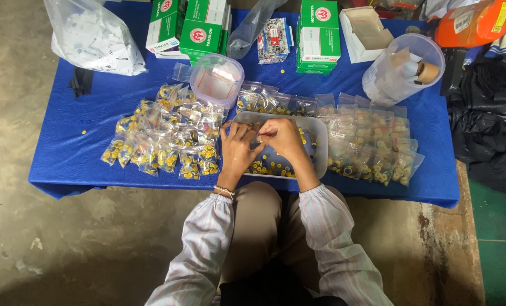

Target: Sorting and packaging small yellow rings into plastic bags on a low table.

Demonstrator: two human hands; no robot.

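Observation:
My left hand (237, 148) and my right hand (285, 138) meet over a shallow clear tray (321, 136) holding several small yellow and dark round parts (270, 167). Both hands pinch a small clear plastic bag (258, 135) between their fingertips above the tray. A heap of filled small bags (165, 136) with yellow parts lies to the left of the tray. Another spread of filled bags (372, 141) lies to the right.
The low table has a blue cloth (83, 141). At the back stand green and white boxes (205, 25), a round clear lidded tub (216, 79), a tipped clear jar (403, 68), a white open box (366, 31) and a large bag of white pieces (94, 37). Dark clothing (488, 113) lies right.

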